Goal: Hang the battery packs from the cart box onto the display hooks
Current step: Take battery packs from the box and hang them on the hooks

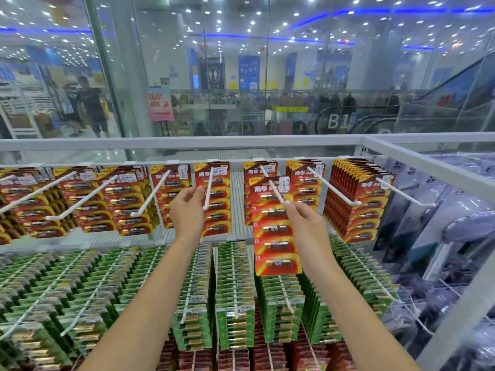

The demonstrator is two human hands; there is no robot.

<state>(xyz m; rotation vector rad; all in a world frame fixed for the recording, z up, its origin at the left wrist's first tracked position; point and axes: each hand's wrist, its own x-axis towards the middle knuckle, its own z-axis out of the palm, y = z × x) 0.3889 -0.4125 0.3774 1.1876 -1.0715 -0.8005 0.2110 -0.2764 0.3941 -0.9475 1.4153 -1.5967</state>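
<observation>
A red battery pack [273, 236] hangs partway along a white display hook [277, 192] in the top row, right of centre. My right hand [304, 223] pinches this pack's right edge just below the hook's tip. My left hand [187, 207] pinches the left edge of another red battery pack [218, 207], which hangs near the back of the neighbouring hook [208, 188]. Several more red packs fill the hooks to the left [126, 202] and right [356, 204]. The cart box is out of view.
Rows of green battery packs [233, 293] hang on hooks below my arms, with more red packs [270, 354] lower down. A white shelf frame [428, 162] runs along the top and right. Clear-wrapped goods [460, 231] sit at the right. Glass and a mall lie beyond.
</observation>
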